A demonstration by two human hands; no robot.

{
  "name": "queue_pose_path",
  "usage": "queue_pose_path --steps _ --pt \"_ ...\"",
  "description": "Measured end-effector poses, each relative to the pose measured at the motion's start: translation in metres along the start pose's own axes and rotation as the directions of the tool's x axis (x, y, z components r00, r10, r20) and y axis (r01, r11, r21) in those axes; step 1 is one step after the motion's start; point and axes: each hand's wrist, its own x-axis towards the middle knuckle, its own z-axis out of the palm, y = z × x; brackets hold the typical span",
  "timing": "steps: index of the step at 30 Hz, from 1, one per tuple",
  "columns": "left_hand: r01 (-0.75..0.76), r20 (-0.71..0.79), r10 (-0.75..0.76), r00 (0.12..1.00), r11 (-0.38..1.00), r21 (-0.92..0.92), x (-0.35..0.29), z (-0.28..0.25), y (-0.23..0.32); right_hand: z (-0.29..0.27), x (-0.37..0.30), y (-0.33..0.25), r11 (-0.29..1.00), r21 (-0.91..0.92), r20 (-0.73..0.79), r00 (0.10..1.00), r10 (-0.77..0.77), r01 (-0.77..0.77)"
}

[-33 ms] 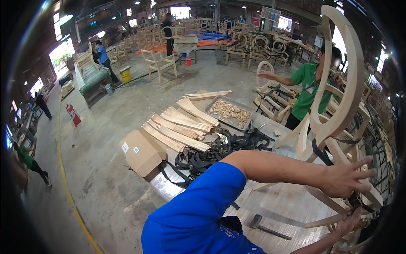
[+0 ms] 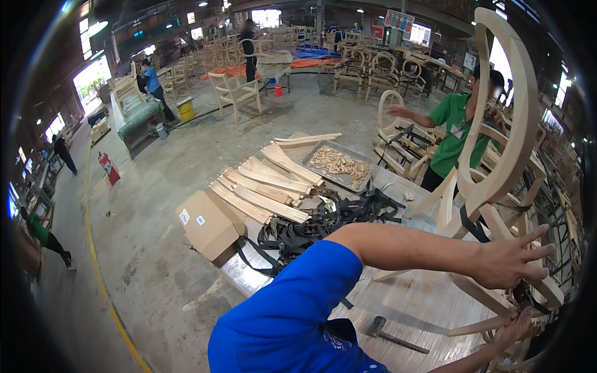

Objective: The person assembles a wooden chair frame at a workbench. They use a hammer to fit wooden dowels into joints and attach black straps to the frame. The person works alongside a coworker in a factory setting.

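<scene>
A pale wooden chair frame [image 2: 527,118] with a rounded open back stands tilted at the right of the workbench [image 2: 398,304]. Black straps [image 2: 474,225] run around its parts. My left arm, in a blue sleeve, reaches across to the frame's lower end. There my left hand [image 2: 509,260] has its fingers spread over a dark buckle on the strap, partly hidden beneath it. Just below, my right hand [image 2: 511,331] is closed at the same strap beside a wooden rail. A dark-headed mallet [image 2: 398,339] lies on the bench near my sleeve.
Tangled black straps [image 2: 292,233], curved wooden slats [image 2: 261,186], a tray [image 2: 342,180] of dowels and a cardboard box [image 2: 208,225] cover the bench's far side. A co-worker in green [image 2: 451,127] stands beyond the frame. Chairs [image 2: 236,93] stand on the floor behind.
My left hand's fingers shift slightly over the strap, while my right hand stays close below. The co-worker's outstretched hand moves a little. The chair frame keeps its place.
</scene>
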Motion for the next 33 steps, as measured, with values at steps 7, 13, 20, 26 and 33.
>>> queue_pose_path --steps 7,13,20,26,33 --pt "0.024 -0.010 -0.023 1.000 0.997 0.071 -0.018 0.008 -0.002 0.044 -0.062 -0.043 0.214 -0.699 0.427 0.638 -0.641 0.682" --pt "0.076 0.000 -0.076 0.997 0.997 -0.015 -0.021 0.017 0.003 0.068 -0.037 -0.011 0.959 -0.212 -0.304 0.920 -0.249 0.189" --pt "0.095 0.030 -0.095 0.995 0.995 0.004 -0.029 0.015 0.000 0.089 -0.026 -0.015 0.982 -0.187 -0.334 0.939 -0.082 0.019" --pt "0.080 0.047 -0.089 0.995 0.984 0.159 -0.021 0.010 0.003 0.106 -0.081 -0.012 0.387 -0.730 0.120 0.663 -0.739 0.563" --pt "0.081 0.064 -0.082 0.995 0.997 0.019 -0.012 -0.001 0.007 0.012 0.016 -0.007 0.975 0.209 0.173 0.984 0.034 -0.071"
